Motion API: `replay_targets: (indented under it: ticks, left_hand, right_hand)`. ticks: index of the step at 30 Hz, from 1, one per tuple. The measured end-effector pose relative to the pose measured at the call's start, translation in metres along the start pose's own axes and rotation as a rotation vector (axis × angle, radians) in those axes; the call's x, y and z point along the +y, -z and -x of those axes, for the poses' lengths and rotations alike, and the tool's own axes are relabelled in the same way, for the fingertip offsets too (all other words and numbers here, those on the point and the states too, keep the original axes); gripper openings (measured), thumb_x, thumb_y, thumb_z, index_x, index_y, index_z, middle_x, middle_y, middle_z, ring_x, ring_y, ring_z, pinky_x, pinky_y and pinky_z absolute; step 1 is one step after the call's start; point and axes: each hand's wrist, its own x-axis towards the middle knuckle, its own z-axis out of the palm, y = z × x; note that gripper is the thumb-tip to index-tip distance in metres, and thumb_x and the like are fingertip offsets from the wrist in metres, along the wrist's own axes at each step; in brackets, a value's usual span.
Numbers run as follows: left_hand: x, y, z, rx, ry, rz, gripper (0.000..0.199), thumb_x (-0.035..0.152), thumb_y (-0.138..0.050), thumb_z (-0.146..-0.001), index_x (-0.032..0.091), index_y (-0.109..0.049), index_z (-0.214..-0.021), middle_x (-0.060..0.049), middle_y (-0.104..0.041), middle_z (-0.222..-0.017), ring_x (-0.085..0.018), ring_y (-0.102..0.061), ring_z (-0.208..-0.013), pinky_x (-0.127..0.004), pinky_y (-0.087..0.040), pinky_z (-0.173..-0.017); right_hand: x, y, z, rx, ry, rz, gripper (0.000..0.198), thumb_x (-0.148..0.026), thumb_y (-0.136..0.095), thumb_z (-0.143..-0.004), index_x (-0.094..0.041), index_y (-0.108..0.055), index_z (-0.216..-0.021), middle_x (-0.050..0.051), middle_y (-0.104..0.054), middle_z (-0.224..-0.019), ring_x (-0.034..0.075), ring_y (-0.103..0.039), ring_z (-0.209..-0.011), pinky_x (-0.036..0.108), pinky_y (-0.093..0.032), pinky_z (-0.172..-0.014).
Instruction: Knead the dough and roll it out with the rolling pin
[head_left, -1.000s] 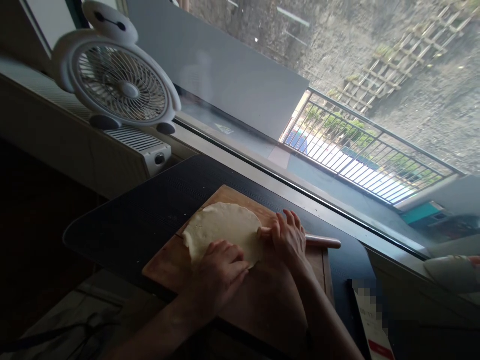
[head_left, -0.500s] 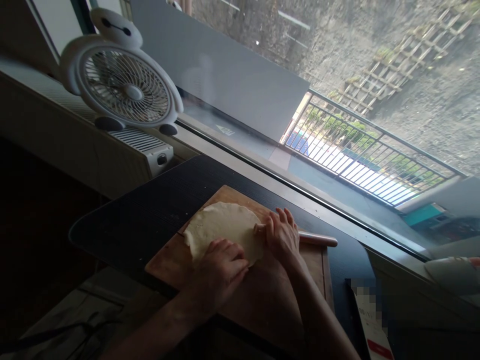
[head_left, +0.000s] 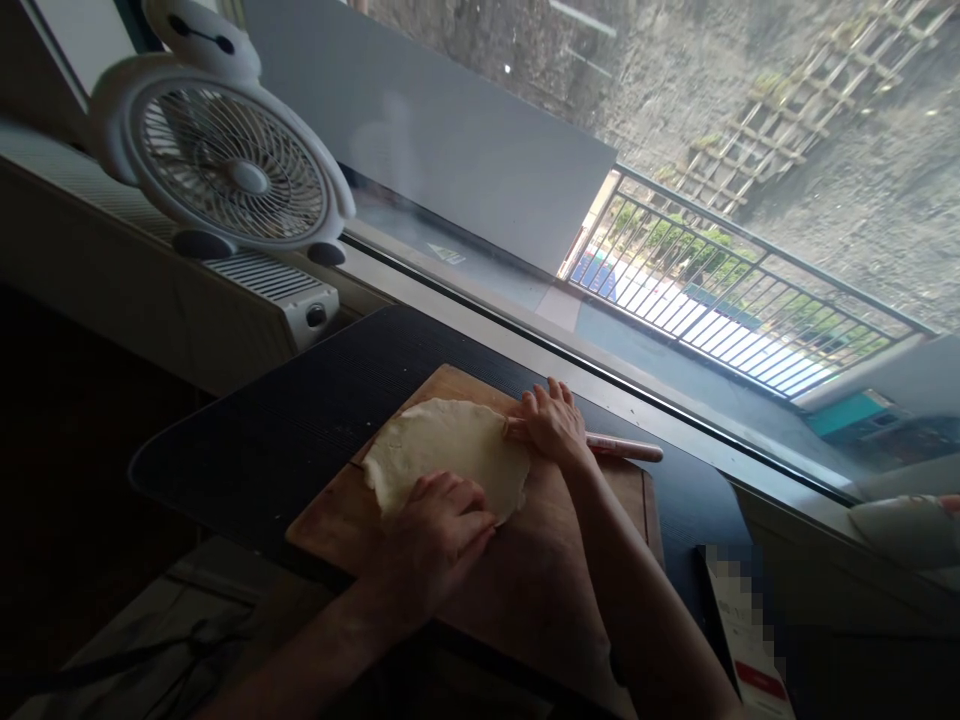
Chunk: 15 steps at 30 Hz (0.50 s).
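1. The right hand (head_left: 555, 428) lies palm down on a thin wooden rolling pin (head_left: 622, 447), fingers stretched almost flat and close together, pressing rather than wrapping; nothing is clasped in it

2. The left hand (head_left: 439, 540) rests on the near edge of the dough sheet (head_left: 446, 462), fingers loosely curled with the tips on the dough, holding it down; whether any dough is pinched under them cannot be told

3. The pin lies across the right edge of the dough sheet: its left tip shows just beside the right fingertips, and its longer end sticks out to the right of the hand, past the board's far right corner

4. The dough sheet is a flat, pale, uneven round lying on the far left part of the wooden cutting board (head_left: 540, 580); its left rim comes close to the board's left edge

5. Right of the dough and towards the person the board is bare wood, crossed by both forearms

6. The board sits on a dark ribbed table (head_left: 300, 430), which shows open surface left of and beyond the dough, up to its rounded left corner

7. Beyond the table run a window sill and the window; far left of the dough a white desk fan (head_left: 225, 180) stands on a radiator (head_left: 277, 290)

8. Right of the board, at the table's near edge, lies a white and red paper (head_left: 750, 640)
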Motion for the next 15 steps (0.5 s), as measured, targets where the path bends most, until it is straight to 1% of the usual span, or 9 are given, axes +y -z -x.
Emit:
replay_targets:
  ticks: [2,4,6,8,9,10,12,13,15]
  left_hand:
    - [0.0,0.001,0.0,0.005,0.005,-0.009,0.017,0.02,-0.05,-0.088,0.024,-0.067,-0.09,-0.002,-0.058,-0.088,-0.018,-0.048,-0.088,-0.039,-0.037,-0.086]
    - [0.0,0.002,0.001,0.003,0.007,-0.021,0.017,0.02,-0.05,-0.088,0.024,-0.067,-0.088,-0.002,-0.058,-0.088,-0.017,-0.048,-0.087,-0.038,-0.038,-0.087]
    - [0.001,0.001,0.001,-0.006,-0.001,-0.036,0.017,0.02,-0.049,-0.088,0.023,-0.066,-0.086,-0.002,-0.058,-0.087,-0.017,-0.048,-0.087,-0.038,-0.038,-0.087]
    - [0.002,-0.002,0.0,-0.011,-0.007,-0.072,0.017,0.019,-0.048,-0.088,0.022,-0.064,-0.084,-0.002,-0.058,-0.084,-0.017,-0.049,-0.085,-0.038,-0.038,-0.085]
    - [0.004,-0.003,-0.001,-0.003,0.006,-0.103,0.017,0.019,-0.047,-0.089,0.021,-0.063,-0.082,-0.003,-0.057,-0.083,-0.018,-0.049,-0.084,-0.038,-0.039,-0.083]
    - [0.006,-0.004,-0.004,0.012,0.033,-0.143,0.018,0.018,-0.045,-0.089,0.02,-0.062,-0.081,-0.003,-0.057,-0.08,-0.018,-0.05,-0.082,-0.038,-0.039,-0.082]
    - [0.01,-0.005,-0.012,0.056,0.112,-0.231,0.019,0.017,-0.041,-0.09,0.018,-0.058,-0.081,-0.004,-0.056,-0.077,-0.019,-0.05,-0.079,-0.039,-0.039,-0.079]
    - [0.012,-0.004,-0.016,0.077,0.148,-0.273,0.019,0.016,-0.04,-0.091,0.017,-0.057,-0.082,-0.004,-0.056,-0.076,-0.019,-0.051,-0.078,-0.039,-0.039,-0.079]
    - [0.014,-0.001,-0.026,0.097,0.175,-0.333,0.018,0.013,-0.037,-0.091,0.017,-0.055,-0.089,-0.004,-0.057,-0.079,-0.019,-0.053,-0.078,-0.039,-0.039,-0.077]
  right_hand:
    - [0.0,-0.007,0.03,0.094,0.019,-0.005,0.046,-0.038,-0.021,-0.097,-0.02,-0.05,-0.127,0.009,-0.035,-0.145,0.025,-0.022,-0.137,0.043,-0.029,-0.104]
    - [0.004,-0.018,0.077,0.187,0.075,0.004,0.045,-0.033,-0.023,-0.096,-0.017,-0.046,-0.132,0.01,-0.036,-0.145,0.023,-0.019,-0.138,0.044,-0.022,-0.108]
    - [0.009,-0.027,0.12,0.228,0.14,0.009,0.047,-0.029,-0.025,-0.095,-0.015,-0.038,-0.138,0.011,-0.032,-0.147,0.022,-0.02,-0.138,0.045,-0.018,-0.11]
    - [0.013,-0.031,0.139,0.236,0.182,0.003,0.048,-0.028,-0.027,-0.095,-0.014,-0.034,-0.14,0.012,-0.03,-0.148,0.022,-0.021,-0.138,0.046,-0.018,-0.11]
    - [0.013,-0.03,0.136,0.233,0.184,-0.002,0.047,-0.029,-0.028,-0.095,-0.015,-0.036,-0.139,0.011,-0.031,-0.147,0.023,-0.021,-0.138,0.046,-0.019,-0.11]
    - [0.012,-0.029,0.126,0.231,0.167,-0.006,0.046,-0.031,-0.028,-0.095,-0.016,-0.039,-0.137,0.01,-0.032,-0.147,0.023,-0.02,-0.138,0.046,-0.019,-0.109]
    - [0.01,-0.023,0.089,0.226,0.101,-0.019,0.043,-0.036,-0.028,-0.096,-0.018,-0.048,-0.129,0.009,-0.035,-0.145,0.026,-0.023,-0.136,0.045,-0.023,-0.106]
    - [0.008,-0.02,0.067,0.222,0.059,-0.028,0.042,-0.039,-0.028,-0.096,-0.02,-0.051,-0.125,0.008,-0.038,-0.144,0.026,-0.028,-0.133,0.043,-0.027,-0.103]
    - [0.004,-0.014,0.027,0.188,-0.001,-0.058,0.04,-0.042,-0.026,-0.096,-0.024,-0.057,-0.115,0.007,-0.052,-0.13,0.023,-0.046,-0.118,0.036,-0.038,-0.09]
